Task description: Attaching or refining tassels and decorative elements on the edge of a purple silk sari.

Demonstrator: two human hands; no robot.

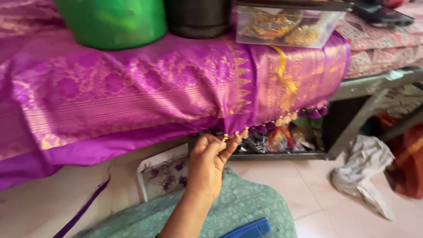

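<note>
One hand, which side I cannot tell, reaches up with thumb and fingertips pinched together on a small gold bead at the tasselled hem of the purple silk cloth with gold woven pattern, which drapes over a bed edge. The step looks like working along the row of purple and cream tassels; moving on calls for a fine grip on the neighbouring tassel to the right. A blue plastic comb lies near on the green patterned lap. Far behind sit a green bucket, a dark pot and a clear plastic box; a crumpled white cloth lies right.
</note>
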